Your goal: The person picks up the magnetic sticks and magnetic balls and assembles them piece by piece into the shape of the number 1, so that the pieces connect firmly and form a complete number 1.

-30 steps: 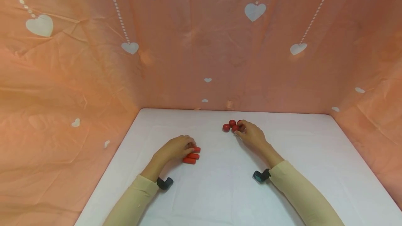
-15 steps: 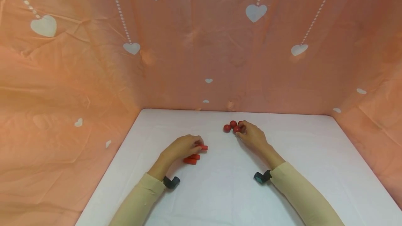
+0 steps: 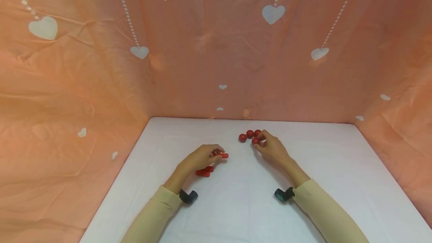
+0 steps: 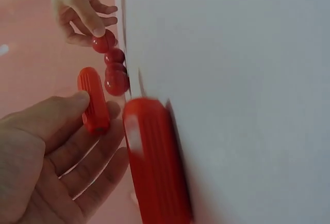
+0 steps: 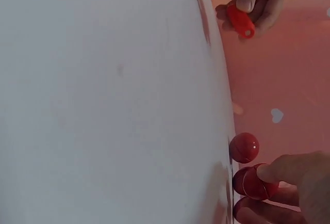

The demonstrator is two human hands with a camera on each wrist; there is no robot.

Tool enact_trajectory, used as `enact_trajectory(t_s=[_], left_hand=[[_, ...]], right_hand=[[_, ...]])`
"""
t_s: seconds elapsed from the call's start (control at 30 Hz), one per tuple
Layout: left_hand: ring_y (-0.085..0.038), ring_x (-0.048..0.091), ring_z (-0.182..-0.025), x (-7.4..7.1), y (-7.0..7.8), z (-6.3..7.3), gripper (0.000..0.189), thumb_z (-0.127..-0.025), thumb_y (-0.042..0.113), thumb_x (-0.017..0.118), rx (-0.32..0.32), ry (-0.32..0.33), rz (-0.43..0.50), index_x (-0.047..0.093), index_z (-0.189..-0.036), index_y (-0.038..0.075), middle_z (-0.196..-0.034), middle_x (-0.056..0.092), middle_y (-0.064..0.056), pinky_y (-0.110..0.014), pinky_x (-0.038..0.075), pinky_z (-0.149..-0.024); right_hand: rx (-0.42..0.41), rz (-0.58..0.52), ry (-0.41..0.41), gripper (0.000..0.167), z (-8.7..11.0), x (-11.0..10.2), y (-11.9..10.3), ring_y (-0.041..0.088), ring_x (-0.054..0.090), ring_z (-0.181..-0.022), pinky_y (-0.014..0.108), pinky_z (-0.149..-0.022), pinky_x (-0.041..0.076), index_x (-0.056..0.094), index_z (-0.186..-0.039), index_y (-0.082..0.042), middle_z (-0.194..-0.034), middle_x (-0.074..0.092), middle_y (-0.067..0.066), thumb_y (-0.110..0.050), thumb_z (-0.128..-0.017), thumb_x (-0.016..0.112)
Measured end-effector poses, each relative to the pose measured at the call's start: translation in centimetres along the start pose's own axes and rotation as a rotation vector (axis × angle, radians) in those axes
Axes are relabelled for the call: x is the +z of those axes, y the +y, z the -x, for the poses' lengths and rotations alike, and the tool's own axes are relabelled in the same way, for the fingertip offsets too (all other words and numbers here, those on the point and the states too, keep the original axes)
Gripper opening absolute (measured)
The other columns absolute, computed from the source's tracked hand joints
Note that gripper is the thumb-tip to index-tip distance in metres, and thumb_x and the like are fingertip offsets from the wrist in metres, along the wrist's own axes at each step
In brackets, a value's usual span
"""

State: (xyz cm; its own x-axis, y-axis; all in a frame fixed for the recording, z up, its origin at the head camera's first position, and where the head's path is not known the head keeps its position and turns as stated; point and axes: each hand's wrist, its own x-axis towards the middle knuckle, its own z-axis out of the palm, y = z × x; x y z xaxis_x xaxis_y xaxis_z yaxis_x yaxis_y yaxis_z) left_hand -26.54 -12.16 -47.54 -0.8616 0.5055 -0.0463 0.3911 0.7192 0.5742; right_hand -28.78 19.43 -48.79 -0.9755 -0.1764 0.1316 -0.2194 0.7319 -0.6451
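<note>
My left hand [image 3: 204, 156] pinches a red grooved cylinder [image 4: 94, 100] between thumb and fingers, raised off the white table. Below it in the head view, other red grooved cylinders [image 3: 203, 173] lie close together; one cylinder [image 4: 157, 162] looms large in the left wrist view. A hole shows in the end of the held piece in the right wrist view. Toward the back of the table, my right hand [image 3: 273, 149] pinches a glossy red ball [image 3: 255, 141] with thumb and fingers. Several more red balls, such as the leftmost ball [image 3: 242, 138], rest just beyond it.
A white-covered table [image 3: 236, 205] spans the space beneath both hands. Its far edge meets a peach curtain [image 3: 219, 55] printed with white hearts, which also hangs at both sides. Each wrist wears a small dark camera, such as the left one [image 3: 189, 197].
My left hand has lifted one cylinder off the group and carried it right, toward the balls. My right hand has drawn its ball slightly nearer, away from the other balls.
</note>
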Motion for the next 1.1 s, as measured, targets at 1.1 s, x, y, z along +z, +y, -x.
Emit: enact_trajectory(t_s=[1.1], left_hand=[[-0.017,0.069,-0.100,2.0,1.8,-0.9,0.024,-0.103,0.031,0.076,0.001,0.019,0.099,0.074,-0.126,0.027,-0.106,0.078,0.002,-0.044,0.058,-0.091]], right_hand=[[0.015,-0.418,-0.115,0.031,2.3,2.0,-1.6,0.023,0.073,-0.077,0.032,-0.064,0.059,0.064,-0.128,-0.001,-0.109,0.077,0.019,-0.010,-0.101,0.076]])
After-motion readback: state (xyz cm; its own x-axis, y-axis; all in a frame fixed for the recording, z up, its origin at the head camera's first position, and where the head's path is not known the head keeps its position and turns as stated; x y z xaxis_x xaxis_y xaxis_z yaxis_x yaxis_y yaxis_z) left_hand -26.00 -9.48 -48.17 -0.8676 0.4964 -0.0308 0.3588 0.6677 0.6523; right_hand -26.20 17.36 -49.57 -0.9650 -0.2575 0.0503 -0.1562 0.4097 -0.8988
